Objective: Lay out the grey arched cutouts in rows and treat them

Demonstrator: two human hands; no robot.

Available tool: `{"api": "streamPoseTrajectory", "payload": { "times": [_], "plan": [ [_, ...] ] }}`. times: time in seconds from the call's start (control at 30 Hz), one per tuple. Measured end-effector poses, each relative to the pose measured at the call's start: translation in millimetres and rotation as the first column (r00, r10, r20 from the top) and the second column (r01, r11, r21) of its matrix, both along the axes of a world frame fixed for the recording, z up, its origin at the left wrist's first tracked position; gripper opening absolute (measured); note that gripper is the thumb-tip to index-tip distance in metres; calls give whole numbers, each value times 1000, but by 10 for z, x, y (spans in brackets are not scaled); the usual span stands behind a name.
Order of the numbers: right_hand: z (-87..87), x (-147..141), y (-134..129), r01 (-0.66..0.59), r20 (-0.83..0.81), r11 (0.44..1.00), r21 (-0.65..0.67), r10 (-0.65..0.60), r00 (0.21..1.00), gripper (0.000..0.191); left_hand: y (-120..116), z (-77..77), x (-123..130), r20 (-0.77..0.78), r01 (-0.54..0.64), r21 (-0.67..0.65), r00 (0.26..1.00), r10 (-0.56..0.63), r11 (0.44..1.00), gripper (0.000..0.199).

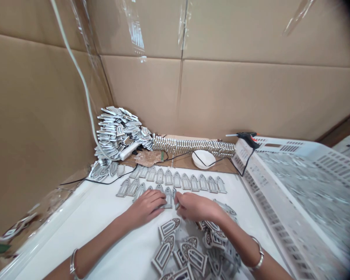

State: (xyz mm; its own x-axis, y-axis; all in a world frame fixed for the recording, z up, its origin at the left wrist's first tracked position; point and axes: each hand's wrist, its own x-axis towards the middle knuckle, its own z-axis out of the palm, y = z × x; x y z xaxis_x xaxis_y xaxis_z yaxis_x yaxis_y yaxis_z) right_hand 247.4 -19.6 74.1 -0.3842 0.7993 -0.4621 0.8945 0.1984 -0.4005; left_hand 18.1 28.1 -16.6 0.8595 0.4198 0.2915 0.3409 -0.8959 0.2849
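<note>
The left hand [149, 203] lies palm-down, fingers extended, over plaques [168, 198]; the right hand [192, 206] curls, pinching one; a crate [266, 212] holds blurred grey pieces [312, 182].

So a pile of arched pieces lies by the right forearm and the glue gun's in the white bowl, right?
Not quite: the head view shows the glue gun on the crate's corner, not in the white bowl. Arched pieces do lie by the right forearm.

The left hand [149, 204] is palm down over the desk [84, 212], fingers loosely extended. Over the same desk, the right hand [192, 206] has its fingers curled inward.
</note>
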Motion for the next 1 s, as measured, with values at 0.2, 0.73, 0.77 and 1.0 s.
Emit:
{"api": "streamPoseTrajectory", "payload": {
  "times": [0.2,0.73,0.77,1.0],
  "plan": [
    [-31,87,35,-51,38,995,88,48,998,34,2,-14,-2,4,-7,1,1000,7,1000,19],
    [212,141,-48,-102,157,975,198,71,985,25,-52,49,37,34,-13,74,999,11,997,23],
    [214,138,-64,-112,162,975,190,82,983,25,-64,60,62,33,-8,86,999,5,996,24],
    [162,-17,-226,-149,291,980,130,106,951,27,-108,13,384,-44,49,152,998,-42,987,41]
  ]
}}
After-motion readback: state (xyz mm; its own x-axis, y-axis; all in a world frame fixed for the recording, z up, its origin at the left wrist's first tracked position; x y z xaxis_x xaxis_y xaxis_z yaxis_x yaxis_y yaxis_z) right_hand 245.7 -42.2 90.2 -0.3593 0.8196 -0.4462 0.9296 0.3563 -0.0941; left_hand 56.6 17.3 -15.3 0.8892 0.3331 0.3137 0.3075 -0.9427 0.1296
